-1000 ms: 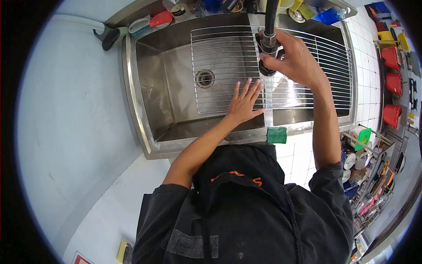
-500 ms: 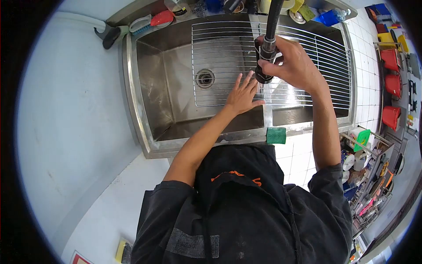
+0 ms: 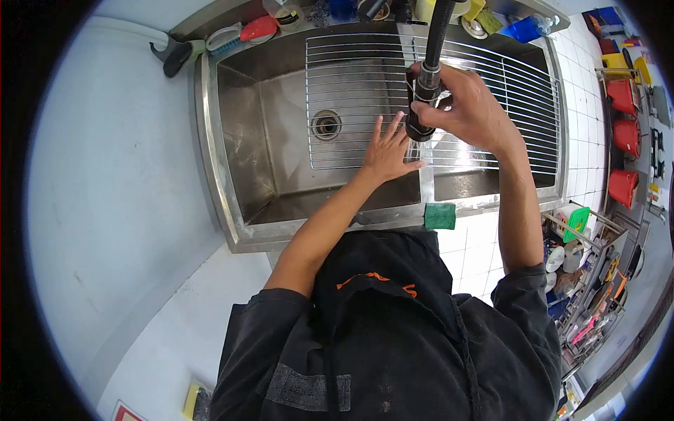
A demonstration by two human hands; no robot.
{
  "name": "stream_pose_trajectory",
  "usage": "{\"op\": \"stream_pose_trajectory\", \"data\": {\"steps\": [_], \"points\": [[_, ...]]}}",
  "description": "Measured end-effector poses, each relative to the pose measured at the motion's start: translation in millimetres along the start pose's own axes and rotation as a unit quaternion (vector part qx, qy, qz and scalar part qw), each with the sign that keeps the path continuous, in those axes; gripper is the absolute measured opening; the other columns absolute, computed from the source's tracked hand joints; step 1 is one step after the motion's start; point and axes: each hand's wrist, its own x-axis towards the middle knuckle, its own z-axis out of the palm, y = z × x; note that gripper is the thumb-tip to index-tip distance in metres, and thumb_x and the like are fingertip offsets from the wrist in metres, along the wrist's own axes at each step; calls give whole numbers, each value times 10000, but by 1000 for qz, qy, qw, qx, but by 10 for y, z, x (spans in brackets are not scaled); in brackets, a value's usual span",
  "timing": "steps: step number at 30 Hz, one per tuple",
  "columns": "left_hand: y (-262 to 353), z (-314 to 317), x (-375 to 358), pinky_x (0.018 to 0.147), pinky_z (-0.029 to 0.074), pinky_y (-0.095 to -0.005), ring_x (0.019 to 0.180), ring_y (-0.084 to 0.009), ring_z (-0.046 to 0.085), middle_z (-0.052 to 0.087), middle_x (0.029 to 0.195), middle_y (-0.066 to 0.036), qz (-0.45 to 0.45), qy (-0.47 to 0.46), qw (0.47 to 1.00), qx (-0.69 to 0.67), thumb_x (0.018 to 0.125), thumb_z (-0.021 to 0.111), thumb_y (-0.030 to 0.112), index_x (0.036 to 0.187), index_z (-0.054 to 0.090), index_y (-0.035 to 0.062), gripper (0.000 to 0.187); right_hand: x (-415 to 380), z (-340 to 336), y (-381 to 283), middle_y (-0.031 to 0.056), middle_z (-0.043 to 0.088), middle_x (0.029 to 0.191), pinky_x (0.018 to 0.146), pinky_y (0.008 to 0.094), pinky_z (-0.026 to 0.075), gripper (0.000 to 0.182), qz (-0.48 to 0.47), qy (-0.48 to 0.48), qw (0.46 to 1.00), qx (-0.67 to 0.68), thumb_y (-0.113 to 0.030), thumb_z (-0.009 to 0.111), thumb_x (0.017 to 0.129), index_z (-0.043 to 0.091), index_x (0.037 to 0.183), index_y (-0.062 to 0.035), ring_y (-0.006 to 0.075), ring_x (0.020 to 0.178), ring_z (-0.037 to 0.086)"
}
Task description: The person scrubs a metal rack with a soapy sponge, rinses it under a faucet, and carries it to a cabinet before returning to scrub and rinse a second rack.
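Note:
A wire rack (image 3: pixel 351 70) lies across both basins of a steel double sink (image 3: pixel 242 133). My left hand (image 3: pixel 387 153) rests with spread fingers on the rack near the divider between the basins. My right hand (image 3: pixel 460 105) is wrapped round a black spray head (image 3: pixel 423 95) on a hanging hose, its nozzle pointing down over the rack just right of my left fingertips. Water shows faintly below the nozzle. A green scouring pad (image 3: pixel 440 216) sits on the sink's front rim.
Along the back ledge are a red-handled brush (image 3: pixel 259 28), yellow sponges (image 3: pixel 484 17) and a blue spray bottle (image 3: pixel 526 28). Red bins (image 3: pixel 623 137) and a loaded rack shelf stand at the right. A drain (image 3: pixel 326 125) shows in the left basin.
The spray head in my right hand has shifted slightly toward the front and left. My left hand stays almost in place on the rack.

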Motion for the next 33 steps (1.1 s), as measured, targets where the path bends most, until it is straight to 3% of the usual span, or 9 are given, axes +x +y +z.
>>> {"op": "stream_pose_trajectory", "data": {"steps": [9, 12, 14, 15, 18, 21, 26, 29, 33], "points": [[31, -71, -3, 1201, -36, -650, 1546, -300, 75, 430, 1543, -67, 8, -13, 999, 44, 795, 415, 868, 1481, 468, 107, 1026, -20, -66, -37, 149, 711, 844, 586, 306, 520, 496, 39, -30, 999, 7, -218, 758, 834, 636, 1270, -12, 188, 709, 663], [76, -141, 14, 1207, -13, -638, 1543, -303, 103, 379, 1584, -54, -11, -110, 990, 92, 856, 395, 815, 1522, 412, 128, 956, 11, -56, 43, 150, 713, 879, 614, 321, 546, 482, 19, -17, 1000, 5, -192, 755, 848, 628, 1277, -13, 193, 740, 681], [37, 20, -6, 1211, 20, -628, 1538, -306, 134, 334, 1612, -41, 5, -4, 998, 70, 904, 388, 757, 1551, 359, 150, 888, 85, -35, 125, 151, 713, 911, 655, 334, 566, 462, -10, 14, 1000, 2, -178, 755, 864, 623, 1276, -17, 202, 766, 693], [28, 84, -19, 1213, 37, -623, 1536, -308, 149, 312, 1626, -34, 13, 49, 997, 59, 928, 384, 729, 1566, 333, 161, 856, 131, -9, 172, 171, 706, 943, 678, 359, 561, 460, -11, 36, 999, -2, -190, 765, 858, 618, 1254, -9, 249, 781, 691], [45, 60, -28, 1216, 94, -604, 1525, -307, 191, 269, 1646, -20, 8, 42, 999, 25, 977, 376, 650, 1588, 280, 188, 772, 317, 86, 358, 214, 687, 1067, 758, 405, 560, 478, -16, 88, 995, -49, -210, 784, 852, 595, 1237, 1, 369, 857, 696], [59, 74, -73, 1213, 128, -590, 1520, -305, 210, 263, 1648, -24, 11, 49, 998, 28, 992, 399, 612, 1592, 273, 206, 735, 428, 104, 424, 210, 692, 1089, 770, 398, 571, 478, -31, 127, 988, -87, -215, 784, 858, 595, 1244, -5, 381, 912, 703], [21, 3, -403, 1225, 119, -562, 1524, -270, 202, 264, 1647, 5, -8, 28, 999, 43, 1024, 444, 487, 1588, 284, 233, 639, 497, 157, 518, 192, 717, 1053, 741, 397, 588, 445, -37, 140, 985, -91, -255, 784, 877, 609, 1222, -37, 337, 870, 729], [-103, -79, -660, 1223, 114, -565, 1523, -262, 206, 275, 1642, 8, -19, 17, 997, 69, 1031, 440, 465, 1585, 290, 234, 618, 420, 116, 326, 179, 728, 998, 727, 386, 584, 411, 14, 94, 995, -40, -228, 769, 886, 613, 1217, -41, 329, 839, 726], [-279, -195, -894, 1209, 116, -591, 1521, -257, 216, 288, 1638, 5, -75, 32, 995, 64, 1033, 429, 465, 1579, 303, 220, 612, 253, 156, 130, 159, 732, 923, 681, 366, 567, 394, 10, 9, 1000, 28, -248, 744, 886, 631, 1213, -58, 278, 779, 714]]}}
